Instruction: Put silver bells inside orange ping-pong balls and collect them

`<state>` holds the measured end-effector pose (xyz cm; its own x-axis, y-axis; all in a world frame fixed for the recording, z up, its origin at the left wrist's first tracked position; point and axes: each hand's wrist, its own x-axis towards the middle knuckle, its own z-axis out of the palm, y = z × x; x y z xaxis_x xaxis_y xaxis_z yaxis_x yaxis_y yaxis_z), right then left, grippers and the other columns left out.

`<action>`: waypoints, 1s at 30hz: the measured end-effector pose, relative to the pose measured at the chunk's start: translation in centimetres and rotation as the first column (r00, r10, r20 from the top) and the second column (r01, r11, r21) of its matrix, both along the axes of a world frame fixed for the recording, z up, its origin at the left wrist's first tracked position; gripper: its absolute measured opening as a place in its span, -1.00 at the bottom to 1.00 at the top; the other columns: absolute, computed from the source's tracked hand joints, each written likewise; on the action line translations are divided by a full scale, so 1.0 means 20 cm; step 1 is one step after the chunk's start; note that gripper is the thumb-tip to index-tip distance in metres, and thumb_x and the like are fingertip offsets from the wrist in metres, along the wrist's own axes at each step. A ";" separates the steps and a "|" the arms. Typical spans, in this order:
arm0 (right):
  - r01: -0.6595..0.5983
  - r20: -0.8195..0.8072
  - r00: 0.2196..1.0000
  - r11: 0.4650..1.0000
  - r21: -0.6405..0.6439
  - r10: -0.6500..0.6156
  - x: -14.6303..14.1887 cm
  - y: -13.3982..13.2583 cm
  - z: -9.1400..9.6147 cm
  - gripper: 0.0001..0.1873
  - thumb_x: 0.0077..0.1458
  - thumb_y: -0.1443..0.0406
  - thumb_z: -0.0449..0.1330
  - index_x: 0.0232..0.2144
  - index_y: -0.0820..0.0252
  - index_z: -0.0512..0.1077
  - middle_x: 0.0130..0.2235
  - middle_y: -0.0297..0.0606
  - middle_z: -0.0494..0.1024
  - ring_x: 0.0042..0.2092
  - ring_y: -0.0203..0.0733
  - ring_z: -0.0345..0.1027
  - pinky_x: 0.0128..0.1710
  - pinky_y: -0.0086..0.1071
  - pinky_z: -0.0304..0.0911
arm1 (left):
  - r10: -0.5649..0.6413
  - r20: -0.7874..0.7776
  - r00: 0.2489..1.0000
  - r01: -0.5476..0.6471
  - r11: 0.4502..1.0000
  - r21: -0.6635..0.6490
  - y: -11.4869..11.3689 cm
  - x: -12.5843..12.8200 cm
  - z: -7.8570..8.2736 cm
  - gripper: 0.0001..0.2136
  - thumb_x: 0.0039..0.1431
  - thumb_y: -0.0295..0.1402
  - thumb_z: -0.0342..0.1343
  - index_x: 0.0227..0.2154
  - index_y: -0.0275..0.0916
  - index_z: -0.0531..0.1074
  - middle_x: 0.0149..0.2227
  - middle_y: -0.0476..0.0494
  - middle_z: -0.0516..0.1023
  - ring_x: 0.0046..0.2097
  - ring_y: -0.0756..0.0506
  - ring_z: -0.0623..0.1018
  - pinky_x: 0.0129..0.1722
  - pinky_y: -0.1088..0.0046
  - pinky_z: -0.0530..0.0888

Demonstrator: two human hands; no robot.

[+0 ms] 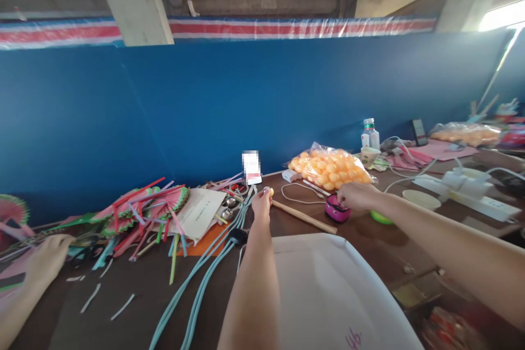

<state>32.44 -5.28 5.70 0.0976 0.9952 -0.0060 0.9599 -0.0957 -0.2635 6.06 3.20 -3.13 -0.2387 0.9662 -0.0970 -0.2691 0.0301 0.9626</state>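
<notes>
My left hand (pixel 261 205) reaches forward over the table, its fingers closed on a small, pale orange, roundish thing (pixel 269 192). What kind of thing it is stays too small to tell. On the right, my right hand (pixel 356 197) has its curled fingers at the upper edge of a small purple pouch (pixel 337 211). The fingertips are partly hidden, and it looks like they grip the pouch. A wooden stick (pixel 305 216) lies between my hands. Behind it rests a clear bag of orange balls (pixel 330 168).
Another person's hand (pixel 49 257) is at the far left beside pink-and-green paper fans (pixel 164 202). Light-blue cords (pixel 213 262) run along the table near my left arm. A white sheet-like surface (pixel 324 284) lies in front. A power strip (pixel 488 202) and bottles (pixel 369 134) stand right.
</notes>
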 end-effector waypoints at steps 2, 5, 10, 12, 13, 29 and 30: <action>-0.046 0.052 0.997 0.995 -0.085 0.051 -0.01 0.01 -0.01 -0.81 -0.31 0.49 0.31 -0.78 0.18 0.44 -0.65 -0.25 0.40 -0.49 -0.19 0.29 -0.47 -0.38 -0.03 | -0.005 0.013 1.000 0.005 1.000 -0.013 0.00 0.00 0.00 -0.81 -0.04 -0.25 0.25 -0.53 -0.29 0.46 -0.61 0.00 0.38 -0.53 0.05 0.41 -0.50 0.56 0.35; -0.100 0.107 0.987 0.984 -0.148 0.117 -0.02 0.04 0.00 -0.82 -0.31 0.49 0.31 -0.76 0.17 0.46 -0.62 -0.25 0.42 -0.46 -0.17 0.31 -0.45 -0.39 -0.01 | -0.009 0.029 1.000 0.010 1.000 -0.024 0.01 0.01 0.01 -0.81 -0.05 -0.26 0.26 -0.51 -0.30 0.47 -0.61 -0.01 0.38 -0.54 0.05 0.40 -0.51 0.55 0.35; -0.110 0.037 0.992 0.974 -0.198 0.119 -0.04 0.07 0.01 -0.74 -0.37 0.55 0.29 -0.83 0.17 0.38 -0.71 -0.33 0.31 -0.53 -0.21 0.26 -0.46 -0.39 0.00 | -0.007 0.016 1.000 0.007 1.000 -0.008 0.01 0.01 0.00 -0.81 -0.03 -0.26 0.24 -0.51 -0.29 0.47 -0.61 0.00 0.38 -0.54 0.05 0.40 -0.51 0.55 0.35; -0.090 0.030 0.995 0.974 -0.208 0.098 -0.06 0.07 0.01 -0.71 -0.37 0.60 0.26 -0.84 0.20 0.35 -0.73 -0.34 0.28 -0.55 -0.23 0.24 -0.45 -0.39 0.00 | -0.021 0.010 1.000 0.021 1.000 0.014 0.02 0.00 -0.02 -0.81 -0.02 -0.25 0.24 -0.51 -0.29 0.46 -0.61 0.00 0.37 -0.54 0.04 0.40 -0.51 0.56 0.34; -0.087 0.055 0.993 0.973 -0.215 0.101 -0.06 0.07 0.01 -0.70 -0.36 0.62 0.25 -0.84 0.21 0.35 -0.73 -0.34 0.27 -0.55 -0.23 0.23 -0.45 -0.39 -0.01 | -0.027 0.007 1.000 0.027 0.999 0.021 0.02 0.00 -0.02 -0.81 -0.03 -0.25 0.24 -0.51 -0.29 0.46 -0.61 0.00 0.36 -0.54 0.04 0.40 -0.51 0.56 0.34; -0.176 -0.113 0.981 0.966 -0.188 0.157 0.04 0.10 -0.01 -0.84 -0.32 0.49 0.31 -0.72 0.19 0.44 -0.67 -0.39 0.38 -0.59 -0.33 0.20 -0.50 -0.43 0.01 | -0.012 0.023 1.000 0.013 0.999 -0.031 0.01 0.01 0.01 -0.84 0.00 -0.30 0.25 -0.49 -0.31 0.48 -0.60 -0.01 0.40 -0.54 0.05 0.42 -0.50 0.56 0.36; -0.186 -0.145 0.976 0.969 -0.162 0.163 0.06 0.10 0.00 -0.88 -0.28 0.44 0.32 -0.69 0.19 0.45 -0.66 -0.38 0.41 -0.57 -0.32 0.24 -0.50 -0.44 0.04 | -0.005 0.041 0.999 0.007 0.999 -0.038 0.01 0.01 0.01 -0.84 0.00 -0.30 0.26 -0.48 -0.31 0.48 -0.58 -0.02 0.42 -0.53 0.05 0.43 -0.50 0.56 0.37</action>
